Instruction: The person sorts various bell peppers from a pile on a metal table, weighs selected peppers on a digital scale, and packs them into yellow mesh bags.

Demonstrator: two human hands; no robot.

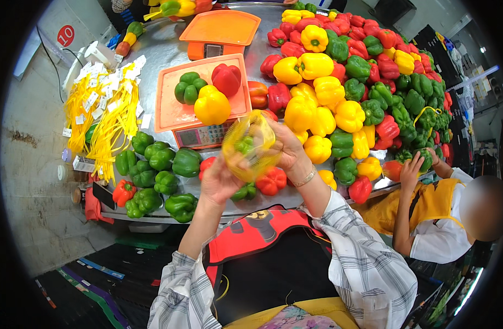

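Observation:
A yellow mesh net bag (pixel 251 144) is stretched between my two hands, blurred by motion. My left hand (pixel 219 181) grips its left lower side. From the right, my right hand (pixel 289 144) grips the bag's upper edge. Green shows through the mesh; I cannot tell whether that is a pepper inside the bag or one behind it. Just beyond my hands is an orange weighing scale (pixel 165 103) with a shallow tray. On the tray sit a green bell pepper (pixel 190 88), a red bell pepper (pixel 226 80) and a yellow bell pepper (pixel 212 105).
Yellow net bags with white tags (pixel 107 111) lie left, with loose green peppers (pixel 159 155) nearby. A large heap of mixed peppers (pixel 342 82) covers the right side. Another orange scale (pixel 220 28) stands behind. At right, a co-worker's hands (pixel 411 170) touch a green pepper.

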